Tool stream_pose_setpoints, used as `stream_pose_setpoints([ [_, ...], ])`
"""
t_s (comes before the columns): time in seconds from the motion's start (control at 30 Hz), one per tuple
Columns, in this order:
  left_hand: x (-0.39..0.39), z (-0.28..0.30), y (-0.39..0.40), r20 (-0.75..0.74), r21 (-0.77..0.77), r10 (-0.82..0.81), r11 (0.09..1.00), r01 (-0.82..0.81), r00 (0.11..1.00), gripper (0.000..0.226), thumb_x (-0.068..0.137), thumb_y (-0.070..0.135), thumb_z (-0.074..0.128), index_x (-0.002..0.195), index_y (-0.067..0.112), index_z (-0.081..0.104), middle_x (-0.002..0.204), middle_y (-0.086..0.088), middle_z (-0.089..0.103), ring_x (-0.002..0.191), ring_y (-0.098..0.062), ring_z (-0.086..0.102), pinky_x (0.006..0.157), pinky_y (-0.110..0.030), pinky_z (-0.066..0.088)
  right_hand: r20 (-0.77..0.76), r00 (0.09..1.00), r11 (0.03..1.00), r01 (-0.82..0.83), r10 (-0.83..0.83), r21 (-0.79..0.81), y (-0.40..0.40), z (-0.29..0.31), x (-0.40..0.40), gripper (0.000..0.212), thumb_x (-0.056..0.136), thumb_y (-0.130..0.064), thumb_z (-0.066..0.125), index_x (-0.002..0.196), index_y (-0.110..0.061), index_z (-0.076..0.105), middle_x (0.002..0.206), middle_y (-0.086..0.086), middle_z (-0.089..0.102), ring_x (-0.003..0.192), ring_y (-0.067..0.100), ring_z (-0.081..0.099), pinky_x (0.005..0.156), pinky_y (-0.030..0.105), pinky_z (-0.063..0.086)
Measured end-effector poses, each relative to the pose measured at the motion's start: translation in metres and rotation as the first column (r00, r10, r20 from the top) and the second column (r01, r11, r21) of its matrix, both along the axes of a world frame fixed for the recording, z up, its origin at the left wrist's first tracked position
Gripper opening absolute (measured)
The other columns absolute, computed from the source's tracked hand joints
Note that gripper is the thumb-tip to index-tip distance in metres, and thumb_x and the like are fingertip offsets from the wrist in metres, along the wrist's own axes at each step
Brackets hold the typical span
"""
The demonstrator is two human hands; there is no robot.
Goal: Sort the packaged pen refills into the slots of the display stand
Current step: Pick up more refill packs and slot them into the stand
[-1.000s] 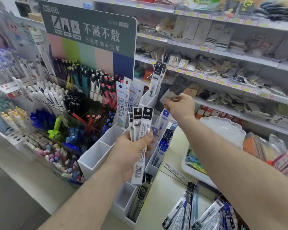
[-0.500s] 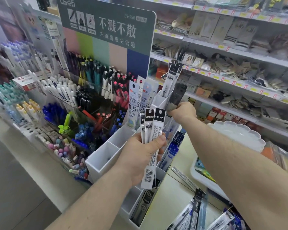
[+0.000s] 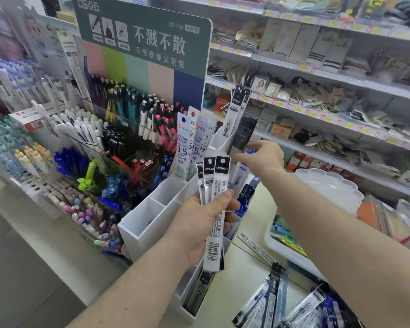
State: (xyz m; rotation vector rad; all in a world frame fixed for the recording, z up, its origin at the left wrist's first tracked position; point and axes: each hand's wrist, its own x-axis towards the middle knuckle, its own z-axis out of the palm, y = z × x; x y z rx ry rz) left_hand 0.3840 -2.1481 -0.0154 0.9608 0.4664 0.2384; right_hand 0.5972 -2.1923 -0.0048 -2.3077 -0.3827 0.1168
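Left grip: my left hand point(image 3: 199, 223) clasps a fan of three white refill packs point(image 3: 215, 209) upright, thumb across their fronts, barcode ends hanging below the palm.
Right grip: my right hand point(image 3: 264, 157) reaches forward above and beyond the left grip, fingers loosely spread, holding nothing I can make out; fingertips just beside a dark pack point(image 3: 243, 134).
Dark pack: stands tilted in an upper slot of the white display stand point(image 3: 152, 221); whether the fingers touch it, I cannot tell.
Stand: directly behind the left grip; the two slots to its left look bare, more packs stand in the slots behind.
Loose refills point(image 3: 284, 301): heaped on the tabletop point(image 3: 253, 223), below and right of the left grip.
Pens point(image 3: 128, 107): racked far left of both grips.
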Motion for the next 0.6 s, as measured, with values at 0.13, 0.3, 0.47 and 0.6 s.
stream_pose_setpoints([
  [0.13,-0.002,-0.004,-0.008,-0.013,-0.029,-0.065,0.998,0.064,0.998,0.012,0.100,0.017,0.056,0.096,0.011,0.065,0.064,0.000,0.069,0.051,-0.010,0.061,0.051,-0.022,0.050,-0.079,0.994,0.950,-0.042,0.069,0.310,-0.040,0.009,-0.055,0.005,0.087,-0.027,0.074,0.085,-0.023,0.072,0.078,-0.013,0.069,0.073,0.001,0.063,0.056,0.015,0.044],
  [0.3,-0.004,-0.016,-0.018,-0.051,0.043,-0.178,0.983,0.180,0.983,0.008,0.100,0.013,0.055,0.094,0.010,0.060,0.059,0.003,0.061,0.044,-0.008,0.048,0.043,-0.020,0.039,-0.263,0.915,0.891,-0.180,0.307,0.416,-0.077,0.009,-0.128,0.013,0.085,-0.028,0.078,0.075,-0.021,0.074,0.052,-0.014,0.062,0.044,-0.004,0.051,0.044,0.009,0.038],
  [0.47,-0.014,-0.018,-0.022,0.014,0.004,-0.320,0.947,0.320,0.947,0.025,0.101,0.001,0.040,0.098,0.005,0.064,0.074,-0.006,0.070,0.055,-0.017,0.062,0.050,-0.024,0.048,-0.307,0.891,0.867,-0.163,0.334,0.471,-0.090,0.004,-0.149,0.019,0.088,-0.010,0.073,0.070,-0.007,0.072,0.059,0.006,0.065,0.054,0.017,0.058,0.052,0.025,0.046],
  [0.6,-0.022,-0.021,-0.019,0.096,-0.076,-0.419,0.901,0.427,0.903,0.030,0.103,0.005,0.037,0.114,0.001,0.065,0.104,-0.024,0.073,0.083,-0.034,0.074,0.068,-0.037,0.060,-0.385,0.868,0.846,-0.072,0.314,0.529,-0.102,0.004,-0.156,0.014,0.090,-0.010,0.071,0.077,-0.008,0.071,0.070,0.007,0.071,0.058,0.020,0.067,0.046,0.025,0.047],
])
